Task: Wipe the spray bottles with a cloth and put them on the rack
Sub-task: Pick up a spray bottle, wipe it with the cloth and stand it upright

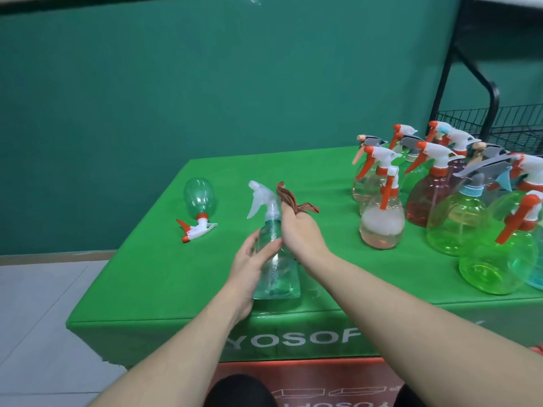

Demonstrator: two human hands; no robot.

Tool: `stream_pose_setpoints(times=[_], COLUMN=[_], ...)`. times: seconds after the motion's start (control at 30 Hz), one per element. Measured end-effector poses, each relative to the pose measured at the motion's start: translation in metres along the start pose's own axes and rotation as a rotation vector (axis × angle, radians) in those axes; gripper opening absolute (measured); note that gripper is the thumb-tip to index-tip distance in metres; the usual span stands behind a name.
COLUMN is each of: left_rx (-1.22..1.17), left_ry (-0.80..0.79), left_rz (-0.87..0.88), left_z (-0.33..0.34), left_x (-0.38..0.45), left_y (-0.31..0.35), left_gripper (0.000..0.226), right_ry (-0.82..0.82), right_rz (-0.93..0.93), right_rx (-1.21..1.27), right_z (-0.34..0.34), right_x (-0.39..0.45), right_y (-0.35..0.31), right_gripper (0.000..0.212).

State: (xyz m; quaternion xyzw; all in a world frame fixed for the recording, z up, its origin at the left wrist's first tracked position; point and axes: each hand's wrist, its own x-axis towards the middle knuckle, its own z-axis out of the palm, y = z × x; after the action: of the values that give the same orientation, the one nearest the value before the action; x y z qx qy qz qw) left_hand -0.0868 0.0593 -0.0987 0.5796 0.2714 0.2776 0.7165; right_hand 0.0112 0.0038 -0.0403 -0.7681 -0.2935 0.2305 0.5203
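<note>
Near the tabletop's (164, 277) front edge, left hand (249, 270) grasps the upright bottle's (274, 259) body; right hand (299, 233) clutches the cloth (289, 198) against its neck.

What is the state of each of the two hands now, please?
Left hand: holds the clear spray bottle by its body.
Right hand: grips the brown cloth, pressed against the bottle's neck.

Left hand (249, 265): forearm bare, reaching up from the lower left, palm turned inward, fingers and thumb curled round the lower body of a clear spray bottle (274, 259). Right hand (299, 230): forearm bare, entering from the lower right (crossing toward centre), back of hand to camera, fingers gripping a brown cloth (289, 199) against the bottle's neck.
</note>
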Motion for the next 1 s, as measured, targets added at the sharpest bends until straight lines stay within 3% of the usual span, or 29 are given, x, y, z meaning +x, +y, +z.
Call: stream_pose_setpoints(times=[0.1,0.2,0.4,0.53,0.6,1.0], left_rx=[-0.041,-0.071,-0.143,-0.213,-0.221,-0.148], left_ry=[-0.014,0.001,0.004,0.013,0.003,0.022], left_rz=[-0.042,-0.048,-0.032,-0.058,-0.055,-0.072], left_z=[-0.002,-0.005,-0.011,-0.017,-0.019,-0.023], left_x=[0.000,0.006,0.012,0.015,0.016,0.021], left_y=[-0.002,-0.008,-0.014,-0.020,-0.022,-0.028], left_gripper=[0.050,0.063,0.091,0.049,0.040,0.042], right_ry=[-0.031,-0.044,-0.124,-0.262,-0.301,-0.374], right_rz=[-0.042,-0.199,-0.414,-0.574,-0.616,-0.769], right_rx=[-0.082,-0.164,-0.331,-0.417,-0.457,-0.893], right_z=[0.012,0.019,0.020,0.027,0.026,0.018], right_x=[-0.001,-0.010,-0.003,0.001,0.003,0.015], right_y=[0.001,-0.001,-0.004,0.010,0.016,-0.007], right_gripper=[0.053,0.042,0.044,0.050,0.049,0.058])
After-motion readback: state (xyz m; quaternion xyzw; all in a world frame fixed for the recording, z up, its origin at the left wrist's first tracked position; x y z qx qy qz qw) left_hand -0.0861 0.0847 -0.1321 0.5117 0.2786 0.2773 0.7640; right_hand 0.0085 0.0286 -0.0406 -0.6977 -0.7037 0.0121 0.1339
